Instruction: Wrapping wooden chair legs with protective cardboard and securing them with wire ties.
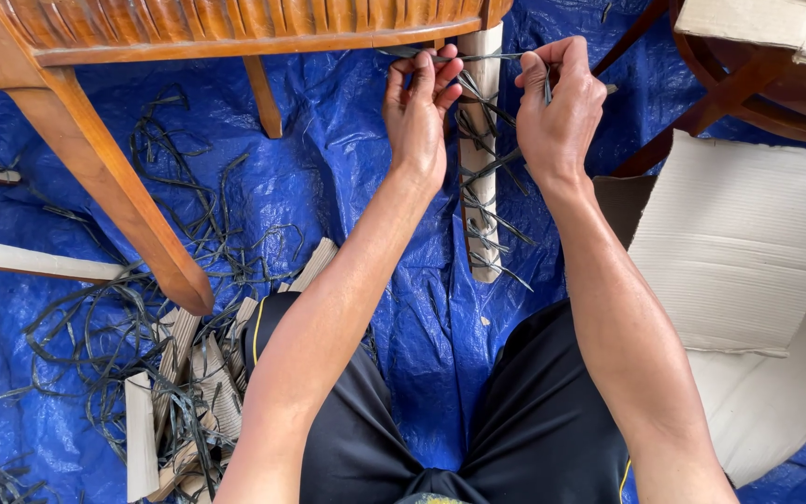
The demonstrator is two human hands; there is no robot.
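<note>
My left hand (419, 110) and my right hand (560, 105) are raised side by side in front of a wooden chair leg wrapped in pale cardboard (480, 168). Each hand pinches thin dark strapping strips (487, 154) that are wound around that wrapped leg. Loose strip ends hang down along the leg. The leg belongs to a brown wooden chair (235, 23) whose seat rim runs across the top of the view. Another leg of it (109, 177) slants down at the left.
A blue tarpaulin (347, 187) covers the floor. Cut strips and cardboard scraps (179, 383) lie in a heap at the lower left. Corrugated cardboard sheets (739, 243) lie at the right, below a second wooden chair (757, 84). My knees in black shorts (534, 439) fill the bottom.
</note>
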